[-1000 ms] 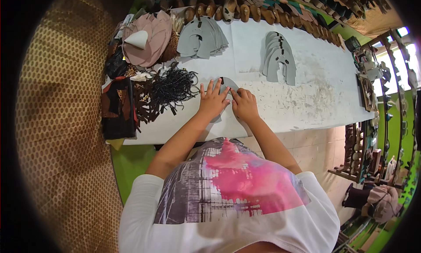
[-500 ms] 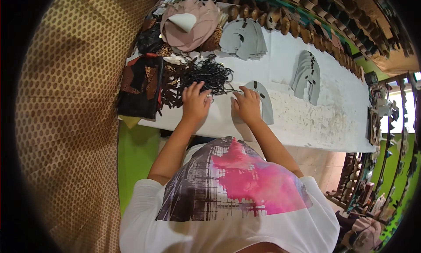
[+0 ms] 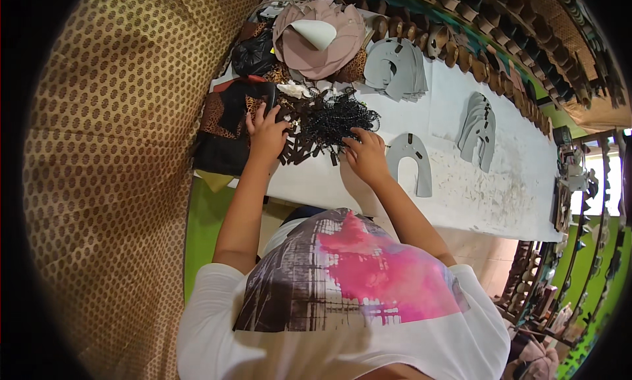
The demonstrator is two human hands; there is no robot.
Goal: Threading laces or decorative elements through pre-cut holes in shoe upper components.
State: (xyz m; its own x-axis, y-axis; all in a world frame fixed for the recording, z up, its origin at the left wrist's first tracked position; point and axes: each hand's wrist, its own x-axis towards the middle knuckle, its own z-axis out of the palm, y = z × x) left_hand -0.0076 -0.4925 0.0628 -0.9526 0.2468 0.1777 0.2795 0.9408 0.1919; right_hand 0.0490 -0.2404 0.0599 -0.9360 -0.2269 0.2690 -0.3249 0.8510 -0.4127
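Note:
My left hand [image 3: 266, 135] has its fingers spread over the seam between a stack of black and leopard-print pieces [image 3: 224, 126] and a heap of small dark brown strips [image 3: 304, 150]. A tangled pile of black beaded strands [image 3: 339, 120] lies between my hands. At its near right edge, my right hand [image 3: 367, 156] has bent fingers, with thumb and forefinger apart; the fingertips reach the strands. Close to the right of that hand lies a grey U-shaped piece [image 3: 423, 173] with small dark ornaments along its curve.
Behind the strands are fanned pinkish pieces [image 3: 345, 34] topped with a white cone, and a stack of grey U-shaped pieces [image 3: 411, 71]. Another overlapping grey group [image 3: 477, 126] lies farther right. Shoe lasts [image 3: 464, 59] line the table's back edge. A patterned curtain [image 3: 118, 182] hangs at left.
My left hand has moved left, off the strands toward the leopard-print stack. My right hand has shifted from the grey U-shaped piece to the strands' edge, leaving that piece more exposed. The view has shifted slightly.

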